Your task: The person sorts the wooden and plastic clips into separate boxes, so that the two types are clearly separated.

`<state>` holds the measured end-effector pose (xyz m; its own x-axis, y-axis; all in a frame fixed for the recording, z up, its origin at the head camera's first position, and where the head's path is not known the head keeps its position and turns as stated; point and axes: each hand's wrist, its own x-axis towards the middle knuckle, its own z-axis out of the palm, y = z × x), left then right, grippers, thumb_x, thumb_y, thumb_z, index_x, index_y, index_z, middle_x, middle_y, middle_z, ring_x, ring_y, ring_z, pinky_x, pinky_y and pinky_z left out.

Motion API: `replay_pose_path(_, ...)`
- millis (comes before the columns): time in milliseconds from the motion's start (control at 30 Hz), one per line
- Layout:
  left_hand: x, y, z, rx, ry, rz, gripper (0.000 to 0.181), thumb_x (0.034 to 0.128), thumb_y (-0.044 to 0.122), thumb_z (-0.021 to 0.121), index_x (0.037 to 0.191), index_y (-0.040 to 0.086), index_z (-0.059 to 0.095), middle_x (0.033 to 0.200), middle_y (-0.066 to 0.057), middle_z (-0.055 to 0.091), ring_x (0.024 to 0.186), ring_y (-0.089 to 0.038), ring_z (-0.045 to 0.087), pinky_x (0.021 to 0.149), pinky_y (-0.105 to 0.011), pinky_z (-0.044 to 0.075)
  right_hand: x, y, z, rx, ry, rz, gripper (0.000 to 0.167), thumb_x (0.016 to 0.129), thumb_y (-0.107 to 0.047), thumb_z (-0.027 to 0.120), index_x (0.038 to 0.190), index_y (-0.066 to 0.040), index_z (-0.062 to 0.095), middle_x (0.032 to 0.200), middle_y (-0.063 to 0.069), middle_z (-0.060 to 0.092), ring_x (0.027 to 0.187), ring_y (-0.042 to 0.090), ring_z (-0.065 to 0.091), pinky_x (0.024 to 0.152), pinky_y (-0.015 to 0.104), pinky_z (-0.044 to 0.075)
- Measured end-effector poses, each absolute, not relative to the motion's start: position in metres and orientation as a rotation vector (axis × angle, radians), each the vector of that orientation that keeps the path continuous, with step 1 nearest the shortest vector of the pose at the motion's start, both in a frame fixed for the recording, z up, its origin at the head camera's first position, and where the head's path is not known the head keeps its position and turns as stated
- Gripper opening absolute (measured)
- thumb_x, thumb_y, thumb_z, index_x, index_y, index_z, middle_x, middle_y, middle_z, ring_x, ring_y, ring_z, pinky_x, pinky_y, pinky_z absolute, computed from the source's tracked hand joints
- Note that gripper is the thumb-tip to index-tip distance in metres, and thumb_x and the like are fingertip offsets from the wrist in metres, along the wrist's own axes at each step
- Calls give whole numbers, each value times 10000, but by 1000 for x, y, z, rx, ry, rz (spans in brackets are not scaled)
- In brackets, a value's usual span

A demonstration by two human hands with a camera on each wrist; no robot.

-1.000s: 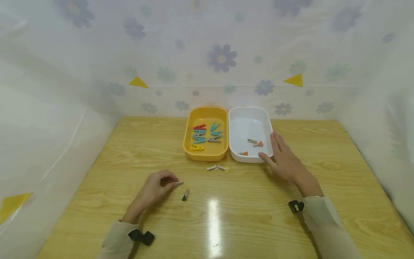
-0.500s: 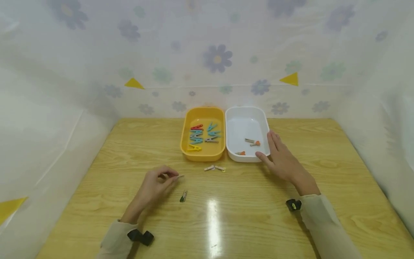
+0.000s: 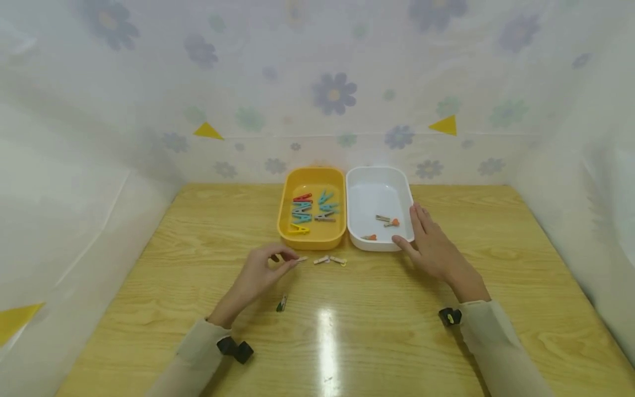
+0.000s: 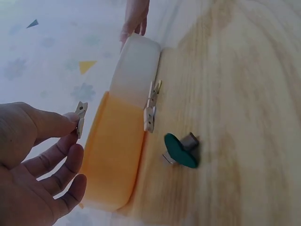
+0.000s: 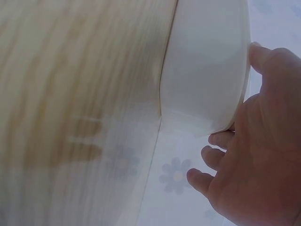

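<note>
My left hand (image 3: 260,271) pinches a small wooden clothespin (image 4: 81,118) between thumb and forefinger, above the table just in front of the yellow tray (image 3: 322,238). Right beside it, two more wooden clothespins (image 3: 321,259) lie end to end, bearing small pale purple and yellow decorations. Nearer the person is a clothespin with a green decoration (image 4: 180,151). At the right, my right hand (image 3: 436,255) rests against the corner of the white tray (image 3: 377,190), thumb at the front rim and extended fingers along the side. Three small wooden clothespins (image 3: 392,223), two with orange decorations, lie inside that tray.
Several plastic clothespins (image 3: 301,217) in red, blue, grey and yellow lie in the yellow tray. Both trays stand side by side near the back of the wooden table (image 3: 397,331). A flower-patterned sheet (image 3: 278,66) hangs behind and along the sides.
Holding the clothespin, my left hand has lifted and moved right and forward, from near the green-decorated clothespin toward the pair by the trays. My right hand stays at the white tray.
</note>
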<state>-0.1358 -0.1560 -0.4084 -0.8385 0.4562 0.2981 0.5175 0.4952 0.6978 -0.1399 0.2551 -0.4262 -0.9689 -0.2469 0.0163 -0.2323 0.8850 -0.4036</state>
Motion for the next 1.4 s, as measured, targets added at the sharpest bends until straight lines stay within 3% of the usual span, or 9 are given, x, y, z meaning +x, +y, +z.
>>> replay_pose_path(633,-166,-110,-386,-885,-2435,-1415,77,939,106,769,1014,90,765,973,-20,737,899,-170,675,804,-480,580,-141,255,-426,-375,3007,-632,933,1069,-598,367,1609,14,-87,1694,189,-116,1558,381,-77,1208,631,130)
replay_pose_path(1200,-187,-76,-382,-946,-2396,-1484,77,917,93,782,993,79,780,979,-28,754,899,-163,683,773,-520,574,-140,255,-427,-390,3018,-646,933,1070,-580,388,1607,37,-61,1692,237,-67,1556,421,-20,1210,625,133)
replay_pose_path(1400,-198,-61,-384,-925,-2413,-1495,64,922,96,777,983,75,774,963,-29,758,871,-181,687,784,-445,586,-139,255,-427,-388,3015,-654,928,1073,-576,386,1608,38,-57,1694,214,-89,1559,389,-64,1208,630,133)
